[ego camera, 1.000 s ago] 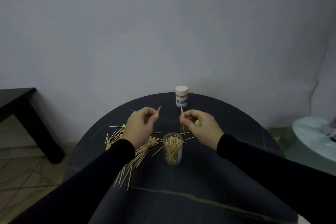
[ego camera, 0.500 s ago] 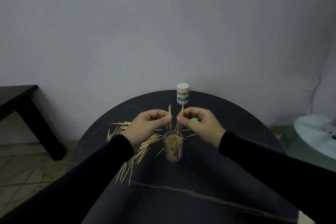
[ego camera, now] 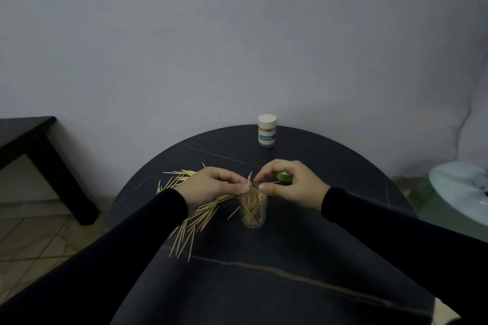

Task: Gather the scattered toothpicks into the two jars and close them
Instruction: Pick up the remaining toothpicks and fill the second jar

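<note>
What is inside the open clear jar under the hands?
The open jar holds a loose bundle of toothpicks standing at angles. Its rim is partly covered by the fingertips, so the mouth is hidden.

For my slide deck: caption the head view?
Both hands feed toothpicks into the open jar; a capped jar stands behind.

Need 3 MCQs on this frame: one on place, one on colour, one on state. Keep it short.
1. Where is the loose toothpick pile?
A. person's left of the open jar
B. right of it
C. behind the capped jar

2. Cap colour on the far jar?
A. red
B. cream
C. black

3. The open jar is:
A. lying down
B. capped
C. upright, uncapped

Key:
1. A, the pile lies under the left hand.
2. B, its cap is pale cream.
3. C, it stands uncapped while both hands, the right hand too, pinch toothpicks over its mouth.
</note>
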The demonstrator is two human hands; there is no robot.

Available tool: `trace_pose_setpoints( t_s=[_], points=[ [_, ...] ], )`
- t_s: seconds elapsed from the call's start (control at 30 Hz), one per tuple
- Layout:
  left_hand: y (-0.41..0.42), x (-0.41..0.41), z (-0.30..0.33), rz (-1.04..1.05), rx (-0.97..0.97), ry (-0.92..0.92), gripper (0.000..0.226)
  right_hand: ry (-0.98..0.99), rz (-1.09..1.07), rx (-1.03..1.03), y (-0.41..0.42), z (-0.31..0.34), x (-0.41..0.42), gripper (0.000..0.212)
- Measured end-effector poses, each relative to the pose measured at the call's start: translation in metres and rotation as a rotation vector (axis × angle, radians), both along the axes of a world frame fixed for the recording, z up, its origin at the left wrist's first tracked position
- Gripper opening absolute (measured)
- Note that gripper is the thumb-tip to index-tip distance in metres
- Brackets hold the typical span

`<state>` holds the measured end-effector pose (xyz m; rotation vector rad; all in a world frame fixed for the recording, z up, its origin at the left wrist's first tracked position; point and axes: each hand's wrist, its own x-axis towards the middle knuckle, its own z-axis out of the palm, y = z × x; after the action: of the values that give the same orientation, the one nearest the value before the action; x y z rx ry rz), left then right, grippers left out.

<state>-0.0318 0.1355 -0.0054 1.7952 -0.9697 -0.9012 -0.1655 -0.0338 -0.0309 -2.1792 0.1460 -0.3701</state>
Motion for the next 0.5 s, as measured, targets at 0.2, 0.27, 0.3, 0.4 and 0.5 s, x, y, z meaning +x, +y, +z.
trace_pose_setpoints(
  t_s=[0.2, 0.27, 0.3, 0.4, 0.5],
  points=[
    [0.007, 0.011, 0.0, -0.078, -0.04, -0.029, 0.018, 0.128, 0.018, -0.118, -0.006, 0.002, -0.004, 0.041],
    [0.008, 0.013, 0.001, -0.074, -0.092, -0.117, 0.022, 0.204, 0.022, -0.145, -0.004, 0.002, -0.005, 0.058],
    [0.008, 0.014, 0.001, -0.064, -0.132, -0.202, 0.024, 0.228, 0.02, -0.158, -0.003, 0.002, -0.005, 0.065],
    [0.008, 0.014, 0.003, -0.095, -0.202, -0.554, 0.032, 0.255, 0.009, -0.196, 0.002, 0.0, -0.004, 0.073],
    [0.009, 0.011, 0.007, -0.219, -0.145, -0.919, 0.042, 0.231, 0.007, -0.244, 0.004, -0.003, -0.003, 0.064]
  ],
)
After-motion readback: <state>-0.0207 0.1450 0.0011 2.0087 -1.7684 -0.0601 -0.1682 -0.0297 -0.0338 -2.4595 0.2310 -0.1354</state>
